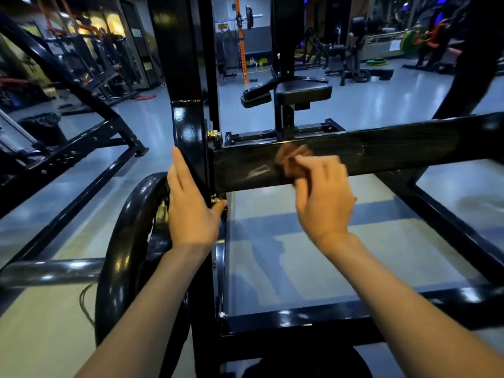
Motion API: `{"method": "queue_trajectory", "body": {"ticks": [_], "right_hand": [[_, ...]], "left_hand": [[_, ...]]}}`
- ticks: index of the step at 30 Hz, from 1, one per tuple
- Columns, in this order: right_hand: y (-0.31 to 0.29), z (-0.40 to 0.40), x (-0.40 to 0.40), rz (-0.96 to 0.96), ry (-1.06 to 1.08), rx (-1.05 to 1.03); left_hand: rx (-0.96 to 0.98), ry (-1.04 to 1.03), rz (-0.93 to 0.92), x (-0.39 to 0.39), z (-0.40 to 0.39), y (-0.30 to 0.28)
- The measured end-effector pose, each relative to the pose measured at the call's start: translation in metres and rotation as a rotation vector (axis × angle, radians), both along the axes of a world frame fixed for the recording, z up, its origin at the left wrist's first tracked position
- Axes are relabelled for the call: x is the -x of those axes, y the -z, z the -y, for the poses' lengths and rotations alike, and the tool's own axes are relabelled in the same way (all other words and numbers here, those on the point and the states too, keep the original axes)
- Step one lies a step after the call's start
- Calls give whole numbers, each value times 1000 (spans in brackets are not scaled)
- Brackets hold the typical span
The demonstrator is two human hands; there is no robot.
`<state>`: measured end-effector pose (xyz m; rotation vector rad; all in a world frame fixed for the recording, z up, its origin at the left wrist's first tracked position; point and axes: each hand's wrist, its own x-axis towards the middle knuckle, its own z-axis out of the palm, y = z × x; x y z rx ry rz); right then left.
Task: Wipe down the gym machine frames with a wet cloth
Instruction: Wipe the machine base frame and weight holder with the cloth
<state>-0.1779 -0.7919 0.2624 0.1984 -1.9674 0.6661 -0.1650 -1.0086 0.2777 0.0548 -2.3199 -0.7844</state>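
A black gym machine frame fills the view. Its wide horizontal crossbeam (395, 151) runs from the upright post (188, 132) off to the right and shows wet streaks. My right hand (324, 197) grips a bunched brown cloth (293, 159) and holds it against the front face of that beam; hand and cloth are blurred. My left hand (188, 208) rests on the upright post with straight fingers along its left edge, its thumb near a bolt at the joint.
A black weight plate (128, 241) stands on a bar to the left of the post. A lower frame rail (313, 317) crosses below my arms. A padded seat (302, 92) sits behind the beam. Other machines and racks stand on the glossy floor beyond.
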Motion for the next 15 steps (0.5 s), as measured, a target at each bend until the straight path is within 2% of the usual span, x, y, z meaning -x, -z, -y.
{"method": "queue_trajectory", "body": {"ticks": [2, 3, 8, 11, 13, 15], "right_hand": [[-4, 8, 1, 15, 70, 205], [-6, 21, 2, 7, 66, 229], [-3, 96, 4, -24, -131, -101], [-3, 87, 4, -49, -183, -268], [-1, 54, 5, -52, -174, -267], [0, 17, 1, -27, -84, -90]], "left_hand": [[13, -17, -7, 0, -1, 1], [14, -20, -7, 0, -2, 2], [12, -15, -15, 1, 1, 2], [-21, 1, -26, -1, 1, 3], [-30, -5, -36, -1, 1, 3], [-28, -5, -33, -1, -1, 4]]}}
